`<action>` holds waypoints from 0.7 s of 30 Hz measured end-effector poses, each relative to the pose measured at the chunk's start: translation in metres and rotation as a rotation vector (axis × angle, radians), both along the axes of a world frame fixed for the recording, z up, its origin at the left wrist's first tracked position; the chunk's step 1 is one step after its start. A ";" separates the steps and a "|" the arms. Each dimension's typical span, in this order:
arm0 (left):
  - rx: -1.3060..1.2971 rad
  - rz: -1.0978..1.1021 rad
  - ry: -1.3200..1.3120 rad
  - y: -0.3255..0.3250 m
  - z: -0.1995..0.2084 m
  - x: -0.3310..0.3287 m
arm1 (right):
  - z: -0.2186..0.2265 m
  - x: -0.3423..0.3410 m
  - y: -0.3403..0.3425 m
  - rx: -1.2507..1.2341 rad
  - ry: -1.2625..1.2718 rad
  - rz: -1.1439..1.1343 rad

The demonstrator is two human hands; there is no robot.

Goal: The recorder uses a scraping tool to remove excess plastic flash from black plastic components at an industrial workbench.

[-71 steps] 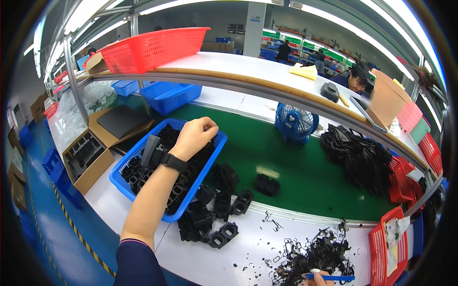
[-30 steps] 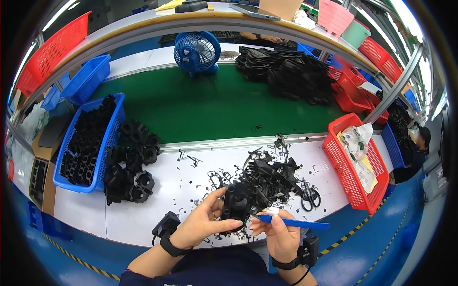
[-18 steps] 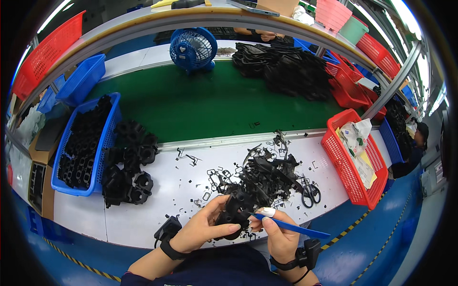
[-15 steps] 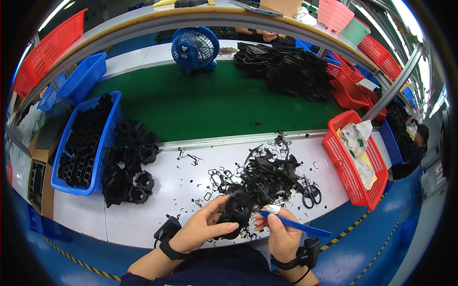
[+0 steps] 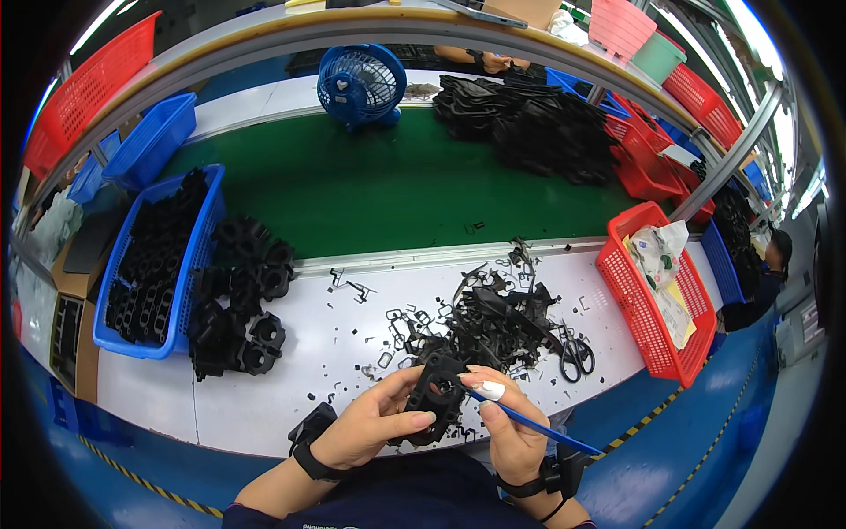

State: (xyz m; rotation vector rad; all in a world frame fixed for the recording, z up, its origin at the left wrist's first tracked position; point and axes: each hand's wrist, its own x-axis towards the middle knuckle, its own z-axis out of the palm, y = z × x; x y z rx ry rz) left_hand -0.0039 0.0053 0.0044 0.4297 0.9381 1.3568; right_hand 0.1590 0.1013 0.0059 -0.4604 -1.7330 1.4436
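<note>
Held in my left hand (image 5: 368, 425) is a black molded plastic part (image 5: 426, 425) with a round opening, gripped between thumb and fingers. My right hand (image 5: 515, 434) is closed on a slim blue-handled tool (image 5: 551, 433), with a white wrap round one finger. The tool's front end is at the part's opening; its tip is too small to make out. Just beyond both hands lies a heap of black plastic scraps (image 5: 493, 317), with small cut-off bits scattered round it. A pair of black-handled scissors (image 5: 576, 357) lies to the right of the heap.
Several similar black parts (image 5: 238, 331) are piled at the left, beside a full blue basket (image 5: 204, 242). A red basket (image 5: 648, 304) with paper and plastic stands right. Across the green mat (image 5: 352, 194) are a blue fan (image 5: 361, 88) and black flat pieces (image 5: 546, 132). Another person's hand (image 5: 495, 63) shows behind.
The black part has turned in my left hand, so its opening and long face now show. My right hand has tilted the blue tool more steeply and come closer to the part.
</note>
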 end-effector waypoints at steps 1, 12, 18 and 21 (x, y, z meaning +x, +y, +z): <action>-0.002 -0.001 -0.004 0.000 0.001 0.000 | 0.001 0.000 -0.001 0.004 -0.022 -0.012; 0.033 0.012 -0.068 -0.001 -0.001 -0.002 | 0.009 -0.001 -0.005 -0.064 -0.087 -0.095; 0.030 0.038 -0.037 0.000 -0.001 -0.001 | 0.003 0.004 0.008 0.218 -0.135 -0.138; 0.033 0.040 -0.012 -0.003 0.001 -0.003 | 0.008 0.002 0.003 0.143 -0.117 -0.131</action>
